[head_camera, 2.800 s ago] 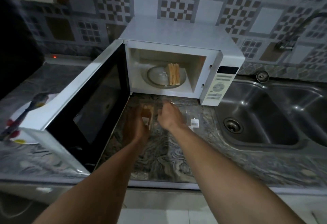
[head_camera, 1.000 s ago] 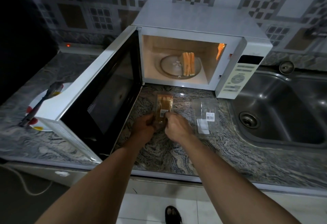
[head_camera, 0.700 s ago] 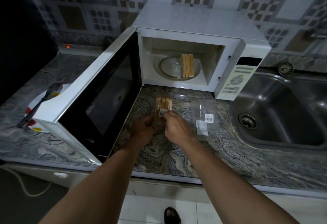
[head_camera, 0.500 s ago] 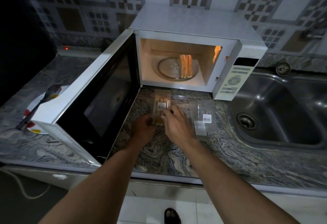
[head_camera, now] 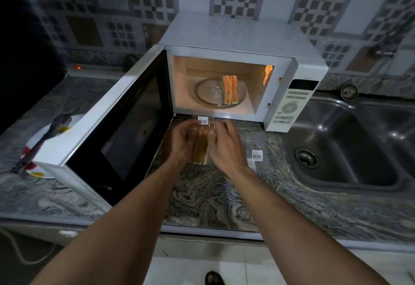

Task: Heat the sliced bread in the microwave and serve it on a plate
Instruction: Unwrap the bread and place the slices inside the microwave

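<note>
A white microwave (head_camera: pixel 235 37) stands on the counter, lit inside, with its door (head_camera: pixel 107 131) swung wide to the left. Several bread slices (head_camera: pixel 230 89) stand on edge on its glass turntable (head_camera: pixel 204 92). In front of it, a clear plastic pack of sliced bread (head_camera: pixel 201 147) with a barcode label sits on the counter. My left hand (head_camera: pixel 179 143) grips the pack's left side and my right hand (head_camera: pixel 224 145) grips its right side, fingers curled over the plastic near the top. A white plate (head_camera: pixel 42 131) lies left, partly hidden behind the door.
An empty clear plastic pack (head_camera: pixel 257 154) with a barcode lies right of my hands. A steel sink (head_camera: pixel 350 145) fills the right side. Dark tongs (head_camera: pixel 42 136) rest on the plate. The marbled counter (head_camera: pixel 213 197) runs to its front edge below my arms.
The bread pack has been pulled open at its top, the labelled flap now lifted toward the microwave. Both hands moved up along its sides. The bread inside the microwave has not moved.
</note>
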Tool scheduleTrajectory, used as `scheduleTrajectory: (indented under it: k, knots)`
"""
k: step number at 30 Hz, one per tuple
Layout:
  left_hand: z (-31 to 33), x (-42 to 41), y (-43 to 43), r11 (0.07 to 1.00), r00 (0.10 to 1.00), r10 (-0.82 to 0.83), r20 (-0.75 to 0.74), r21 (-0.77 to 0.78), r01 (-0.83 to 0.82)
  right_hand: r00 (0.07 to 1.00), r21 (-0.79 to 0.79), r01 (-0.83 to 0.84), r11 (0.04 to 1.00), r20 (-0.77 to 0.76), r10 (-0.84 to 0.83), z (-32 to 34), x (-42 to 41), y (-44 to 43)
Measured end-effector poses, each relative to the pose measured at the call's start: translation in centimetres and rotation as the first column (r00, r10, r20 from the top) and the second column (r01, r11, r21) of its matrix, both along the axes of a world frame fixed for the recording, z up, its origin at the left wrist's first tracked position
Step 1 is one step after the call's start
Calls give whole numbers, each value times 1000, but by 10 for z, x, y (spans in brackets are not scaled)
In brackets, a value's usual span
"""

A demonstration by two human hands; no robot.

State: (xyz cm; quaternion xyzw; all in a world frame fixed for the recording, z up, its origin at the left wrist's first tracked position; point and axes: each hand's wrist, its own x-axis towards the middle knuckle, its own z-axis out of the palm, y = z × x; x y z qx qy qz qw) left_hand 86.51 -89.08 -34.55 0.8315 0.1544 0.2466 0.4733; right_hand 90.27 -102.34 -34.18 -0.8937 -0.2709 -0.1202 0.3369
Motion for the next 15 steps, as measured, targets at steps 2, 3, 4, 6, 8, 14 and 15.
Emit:
scheduleTrajectory:
  k: [2, 3, 4, 6, 8, 14, 15]
  knots:
    - [-2, 9, -1, 993, 999, -18, 42, -115, 23, 988, 136, 101, 986, -132, -83, 1, -4, 2]
    - [-1, 11, -2, 991, 999, -18, 49, -131, 24, 966, 185, 160, 970, -230, -116, 1, -4, 4]
    - [-2, 14, -1, 989, 998, -22, 50, -143, 29, 931, 200, 219, 955, -336, -144, 1, -4, 6]
    - [-2, 19, -1, 981, 998, -26, 52, -193, 36, 845, 128, 290, 949, -499, -191, -1, -2, 11]
    - [-3, 21, -2, 968, 998, -21, 65, -249, 37, 788, 36, 278, 960, -580, -207, -5, -1, 17]
    - [-6, 29, 5, 962, 993, -24, 118, -267, 55, 736, -38, 246, 968, -643, -212, -23, 4, 40]
    - [-4, 31, 5, 964, 992, -15, 124, -263, 48, 747, -50, 250, 967, -625, -225, -27, 6, 42]
